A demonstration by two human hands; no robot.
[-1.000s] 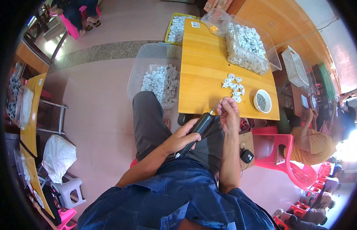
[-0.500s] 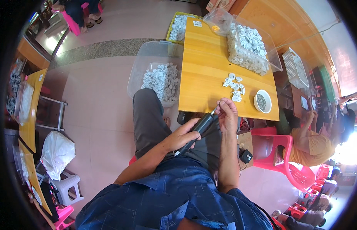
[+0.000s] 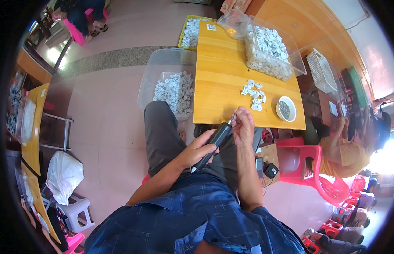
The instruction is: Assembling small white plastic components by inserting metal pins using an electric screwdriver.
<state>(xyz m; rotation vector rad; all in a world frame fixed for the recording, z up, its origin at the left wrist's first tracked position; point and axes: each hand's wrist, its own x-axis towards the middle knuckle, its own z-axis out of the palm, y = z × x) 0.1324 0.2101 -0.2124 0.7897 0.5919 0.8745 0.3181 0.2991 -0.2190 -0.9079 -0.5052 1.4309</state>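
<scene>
Floor (image 3: 108, 122) of pale pink tile, crossed by a speckled grey stone band (image 3: 108, 56). Yellow wood table (image 3: 222, 63) near centre; side table (image 3: 32, 154) at far left, grey stool (image 3: 74, 208) close by. Upper right: wood panelling (image 3: 305, 25), pale wall (image 3: 368, 48) beyond. Pink chair (image 3: 318, 167) right; red stools (image 3: 332, 228) lower right. Strong white glare (image 3: 385, 157) at right edge.

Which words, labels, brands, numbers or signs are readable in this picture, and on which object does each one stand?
None can be read.
White sticker on the far left corner of the yellow wooden table: dark marks, too small.
White label on the other table at the left: too small.
Black hand tool in the left hand: no legible marking.
</scene>
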